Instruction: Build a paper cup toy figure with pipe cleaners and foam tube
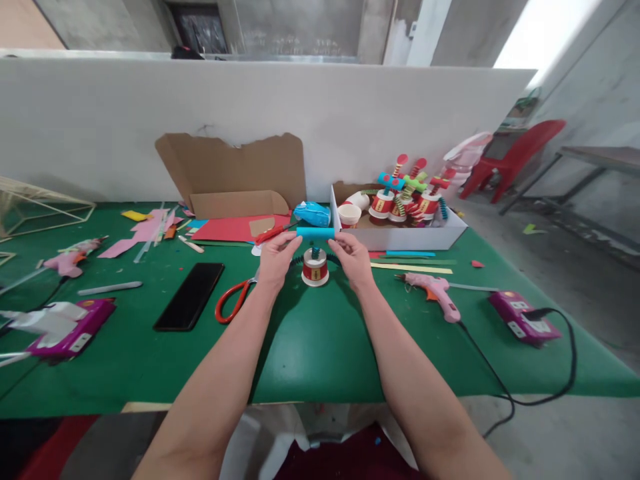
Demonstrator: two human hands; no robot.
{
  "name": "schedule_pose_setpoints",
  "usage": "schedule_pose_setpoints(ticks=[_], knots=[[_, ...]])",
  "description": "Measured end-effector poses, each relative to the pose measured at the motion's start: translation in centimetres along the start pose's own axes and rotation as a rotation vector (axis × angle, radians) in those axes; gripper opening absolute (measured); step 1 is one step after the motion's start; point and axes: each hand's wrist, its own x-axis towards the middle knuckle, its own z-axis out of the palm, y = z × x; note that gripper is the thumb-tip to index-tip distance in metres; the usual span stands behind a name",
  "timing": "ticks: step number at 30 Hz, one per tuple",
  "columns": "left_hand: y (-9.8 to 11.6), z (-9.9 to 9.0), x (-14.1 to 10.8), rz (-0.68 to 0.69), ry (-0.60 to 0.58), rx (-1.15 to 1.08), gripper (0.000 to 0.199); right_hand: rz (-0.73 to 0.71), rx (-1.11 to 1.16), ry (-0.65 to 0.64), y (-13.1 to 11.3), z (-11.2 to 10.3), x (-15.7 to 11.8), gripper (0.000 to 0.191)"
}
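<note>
A blue paper tube (315, 233) lies crosswise between my two hands, just above a small red and white paper cup (315, 269) standing upside down on the green table. My left hand (278, 259) pinches the tube's left end, and my right hand (353, 257) pinches its right end. Dark folded paper springs (297, 261) stick out from both sides of the cup. A short piece rises from the cup's top under the tube; whether they touch, I cannot tell. Beside my left forearm lie orange-handled scissors (234, 301), their blades partly hidden.
A white box (405, 238) at the back right holds several finished cup figures. Pink glue guns (435, 293) lie on both sides, near purple power strips (525, 319) with cables. A black phone (190, 297), paper scraps (147, 233) and a cardboard piece (233, 173) are on the left.
</note>
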Motion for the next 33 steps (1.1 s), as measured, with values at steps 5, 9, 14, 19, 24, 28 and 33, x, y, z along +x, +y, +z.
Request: schedule_pose_setpoints(ticks=[5, 9, 14, 19, 24, 28, 33], knots=[[-0.6, 0.1, 0.1, -0.002, -0.007, 0.014, 0.026, -0.075, -0.189, 0.091, -0.7, -0.5, -0.3, 0.028], [-0.9, 0.1, 0.1, 0.011, -0.030, 0.023, 0.025, -0.067, -0.214, 0.078, -0.9, -0.8, -0.4, 0.026], [-0.6, -0.6, 0.1, 0.064, -0.094, 0.081, 0.022, -0.100, -0.288, 0.038, -1.2, -1.2, -0.4, 0.022], [-0.5, -1.3, 0.2, 0.122, -0.151, 0.161, 0.018, -0.124, -0.317, 0.007, -1.2, -1.4, -0.4, 0.020], [-0.3, -1.6, 0.3, 0.177, -0.180, 0.209, 0.013, -0.120, -0.306, 0.007, -0.9, -1.5, -0.4, 0.018], [0.1, -1.7, 0.3, 0.174, -0.187, 0.232, 0.011, -0.115, -0.303, 0.002, -0.7, -1.5, -0.4, 0.018], [0.4, -2.0, 0.4, 0.198, -0.198, 0.243, 0.009, -0.124, -0.320, -0.008, -0.7, -1.4, -0.4, 0.019]])
